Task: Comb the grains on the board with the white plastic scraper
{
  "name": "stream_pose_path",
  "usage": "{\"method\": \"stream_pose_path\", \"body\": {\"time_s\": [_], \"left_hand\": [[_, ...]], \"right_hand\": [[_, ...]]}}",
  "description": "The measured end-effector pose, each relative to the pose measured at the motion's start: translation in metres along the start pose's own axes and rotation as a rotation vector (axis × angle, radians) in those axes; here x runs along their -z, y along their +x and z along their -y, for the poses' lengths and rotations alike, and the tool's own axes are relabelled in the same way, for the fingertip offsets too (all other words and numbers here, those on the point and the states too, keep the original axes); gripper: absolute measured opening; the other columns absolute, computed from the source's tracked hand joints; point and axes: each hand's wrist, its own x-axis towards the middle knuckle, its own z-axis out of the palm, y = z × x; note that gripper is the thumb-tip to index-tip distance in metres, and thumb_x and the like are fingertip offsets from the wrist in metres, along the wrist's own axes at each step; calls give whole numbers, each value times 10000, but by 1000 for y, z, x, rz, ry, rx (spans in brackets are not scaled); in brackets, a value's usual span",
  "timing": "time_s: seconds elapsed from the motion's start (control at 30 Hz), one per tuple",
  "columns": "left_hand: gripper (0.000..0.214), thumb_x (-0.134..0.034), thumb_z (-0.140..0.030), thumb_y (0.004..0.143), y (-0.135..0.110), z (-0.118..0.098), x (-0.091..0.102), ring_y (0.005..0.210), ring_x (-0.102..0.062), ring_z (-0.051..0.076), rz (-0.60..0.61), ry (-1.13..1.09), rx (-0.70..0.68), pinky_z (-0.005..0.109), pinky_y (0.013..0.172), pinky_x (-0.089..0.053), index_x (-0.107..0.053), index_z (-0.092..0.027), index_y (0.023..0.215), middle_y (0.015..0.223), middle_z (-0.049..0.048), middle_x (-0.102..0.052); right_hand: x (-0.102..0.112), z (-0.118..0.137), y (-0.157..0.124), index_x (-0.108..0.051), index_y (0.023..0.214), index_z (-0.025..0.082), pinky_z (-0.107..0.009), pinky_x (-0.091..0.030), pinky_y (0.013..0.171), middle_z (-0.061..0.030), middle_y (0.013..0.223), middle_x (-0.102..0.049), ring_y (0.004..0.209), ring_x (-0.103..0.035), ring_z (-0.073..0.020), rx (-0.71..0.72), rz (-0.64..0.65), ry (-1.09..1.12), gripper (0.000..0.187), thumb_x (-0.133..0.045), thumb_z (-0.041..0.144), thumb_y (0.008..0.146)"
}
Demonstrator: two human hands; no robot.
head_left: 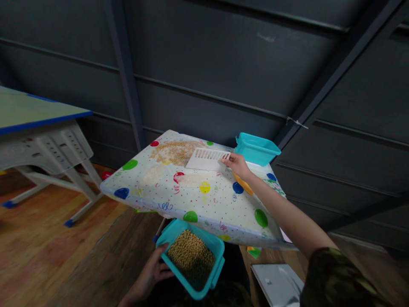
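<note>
My left hand (153, 270) grips the left rim of a turquoise plastic container (215, 245) below the table's front edge. Many round, pale yellow soybeans (191, 251) lie in that container. Out over the table, my right hand (236, 164) is closed on the right end of a white flat plastic piece (207, 160) with a row of slots along its far side. Just left of this piece is a spread of beans and pale grains (172, 151) on the tablecloth. An orange handle (244, 185) lies under my right wrist; what it belongs to is hidden.
A second turquoise container (257, 148) stands at the table's back right corner. The table wears a balloon-patterned cloth (179, 200). Another desk (41, 113) is at left, a dark panelled wall (204, 55) behind. A grey-white flat object (279, 283) lies on the floor at right.
</note>
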Motion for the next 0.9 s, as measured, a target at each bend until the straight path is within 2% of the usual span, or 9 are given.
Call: {"method": "stream_pose_path", "body": {"time_s": [0.1, 0.2, 0.37, 0.57, 0.77, 0.9], "left_hand": [[530, -625, -526, 1026, 2, 3, 3, 1005, -844, 364, -15, -7, 14, 514, 920, -688, -579, -145, 1390, 1404, 238, -801], [593, -639, -527, 1015, 6, 4, 5, 941, -843, 352, -44, 2, 3, 513, 882, -693, -558, -118, 1437, 1482, 274, -749], [725, -663, -584, 986, 7, 4, 5, 1071, -851, 385, -4, -16, 27, 545, 1014, -672, -520, -116, 1521, 1432, 262, -779], [661, -649, -512, 1014, 4, 2, 1, 1008, -864, 381, -23, -42, 25, 516, 937, -700, -542, -83, 1506, 1288, 254, -845], [581, -639, -521, 1033, 4, 2, 0, 954, -868, 358, -32, -42, 25, 496, 878, -699, -606, -103, 1436, 1268, 235, -857], [600, -622, -540, 1030, 9, 6, 5, 954, -860, 368, -45, -42, 32, 515, 886, -689, -591, -105, 1442, 1261, 242, -854]], "right_hand": [[-5, -4, 14, -779, 832, 198, -361, -582, 703, -54, 794, -776, 774, -701, -235, 14, -15, -19, 553, -949, 688, 641], [-10, -3, 28, -783, 813, 196, -359, -585, 698, -53, 761, -765, 776, -703, -238, 29, -9, -55, 547, -941, 698, 662], [-15, 4, 43, -807, 846, 197, -344, -580, 695, -27, 717, -752, 738, -676, -212, 87, 11, -82, 583, -929, 739, 670], [-18, 12, 41, -808, 908, 190, -377, -596, 731, -64, 817, -778, 839, -711, -255, 106, 82, -65, 614, -913, 752, 682], [-47, 12, 29, -822, 926, 180, -349, -578, 722, -70, 898, -790, 842, -693, -226, 76, 199, -26, 557, -928, 677, 698], [-55, 7, 38, -816, 909, 163, -340, -566, 692, -74, 875, -775, 810, -676, -215, 54, 196, -56, 495, -923, 615, 738]]}}
